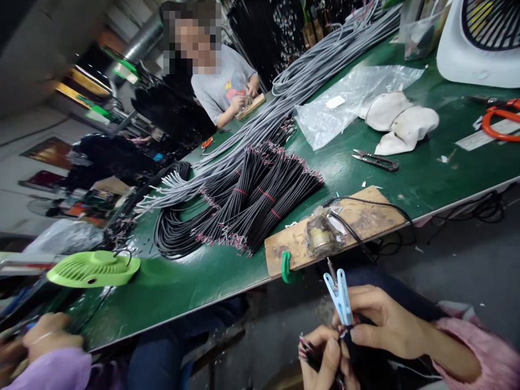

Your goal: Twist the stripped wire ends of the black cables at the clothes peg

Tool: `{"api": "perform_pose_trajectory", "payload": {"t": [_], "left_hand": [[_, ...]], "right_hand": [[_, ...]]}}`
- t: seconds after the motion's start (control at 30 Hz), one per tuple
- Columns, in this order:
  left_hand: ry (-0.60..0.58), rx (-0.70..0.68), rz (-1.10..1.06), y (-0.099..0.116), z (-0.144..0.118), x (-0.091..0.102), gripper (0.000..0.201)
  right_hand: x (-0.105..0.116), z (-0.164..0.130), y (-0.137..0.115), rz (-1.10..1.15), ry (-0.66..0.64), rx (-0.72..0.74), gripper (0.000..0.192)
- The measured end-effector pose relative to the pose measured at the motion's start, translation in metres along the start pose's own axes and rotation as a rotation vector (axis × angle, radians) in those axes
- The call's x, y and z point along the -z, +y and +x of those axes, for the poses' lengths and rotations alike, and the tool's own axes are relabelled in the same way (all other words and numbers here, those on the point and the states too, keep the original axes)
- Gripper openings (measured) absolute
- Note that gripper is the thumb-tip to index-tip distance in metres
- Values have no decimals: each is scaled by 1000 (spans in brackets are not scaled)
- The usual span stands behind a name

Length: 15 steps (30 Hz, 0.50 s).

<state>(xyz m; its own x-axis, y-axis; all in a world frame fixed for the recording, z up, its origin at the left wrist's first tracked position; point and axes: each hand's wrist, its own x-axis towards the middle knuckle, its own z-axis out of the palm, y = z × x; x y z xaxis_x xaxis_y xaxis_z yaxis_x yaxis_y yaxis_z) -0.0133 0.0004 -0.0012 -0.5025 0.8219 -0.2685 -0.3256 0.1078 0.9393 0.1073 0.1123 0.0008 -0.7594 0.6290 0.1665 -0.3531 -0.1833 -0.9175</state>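
My two hands are low in the head view, below the table's front edge. My left hand [327, 360] grips a black cable [309, 352] whose stripped red and white wire ends stick out to the left. My right hand [384, 322], in a pink sleeve, pinches a light blue plastic clip [340, 297] that stands upright just above my left hand. The clip's lower end meets the cable between my fingers. Just above my hands, a wooden board [365, 219] with a lump of solder residue and a thin black lead lies on the table edge.
On the green table [195, 281] lie a bundle of black cables [252, 206], long grey cables [300, 81], snips [376, 161], a plastic bag [345, 103], orange scissors [501, 116], a white fan [479, 43] and a green fan [95, 268]. A person works at the far end; another person's hand [49, 336] is at the bottom left.
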Motion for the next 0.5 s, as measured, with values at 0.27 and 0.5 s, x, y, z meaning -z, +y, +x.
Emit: {"api": "perform_pose_trajectory", "payload": {"t": [0.27, 0.5], "left_hand": [[26, 125, -103, -8, -2, 2, 43], [-1, 183, -188, -13, -3, 5, 44]], "right_hand": [[-11, -4, -1, -344, 157, 125, 20], [-13, -11, -3, -460, 227, 172, 14]]}}
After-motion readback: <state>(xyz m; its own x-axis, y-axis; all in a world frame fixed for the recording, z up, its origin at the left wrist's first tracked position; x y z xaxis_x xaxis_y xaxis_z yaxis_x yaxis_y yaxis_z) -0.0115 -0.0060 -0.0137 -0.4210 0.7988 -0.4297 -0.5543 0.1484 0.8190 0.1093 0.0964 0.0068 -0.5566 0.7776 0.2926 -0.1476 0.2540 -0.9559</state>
